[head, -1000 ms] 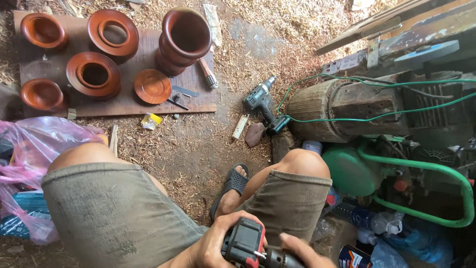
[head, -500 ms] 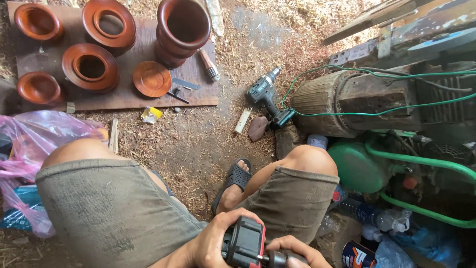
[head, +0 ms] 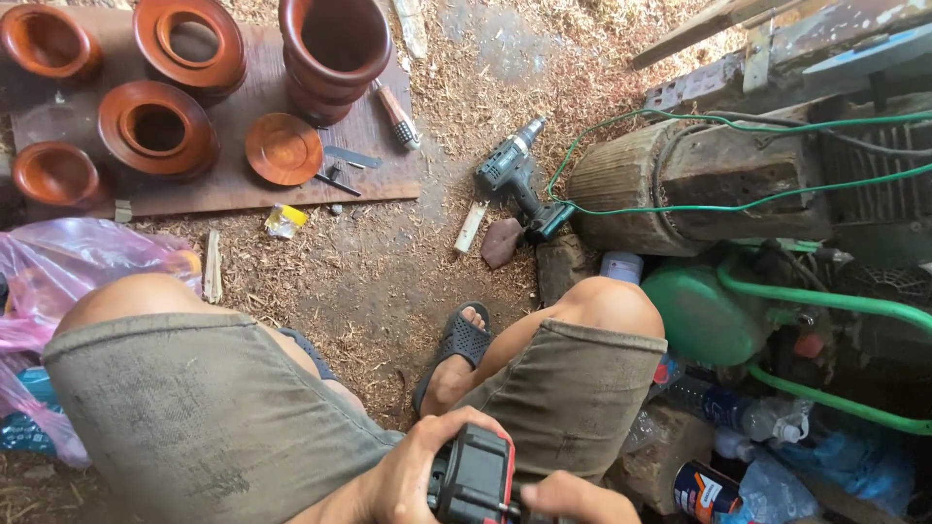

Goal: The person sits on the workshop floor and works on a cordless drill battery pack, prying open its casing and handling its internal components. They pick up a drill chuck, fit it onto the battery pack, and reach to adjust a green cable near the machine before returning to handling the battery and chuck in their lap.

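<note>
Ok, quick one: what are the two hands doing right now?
Left hand: closed around the red-and-black power tool.
Right hand: resting on the same tool; grip cannot be told.

The head camera looks steeply down, close over the lap, onto the sawdust floor.

Pink plastic bag at 9 o'clock, crumpled, translucent, w/ a blue packet just below it at 8. Small yellow-white wrapper at 11, on the ground by the board edge. At 4-5 o'clock: 1 round can, dark w/ orange, white & blue label; clear plastic bottles beside it.
</note>
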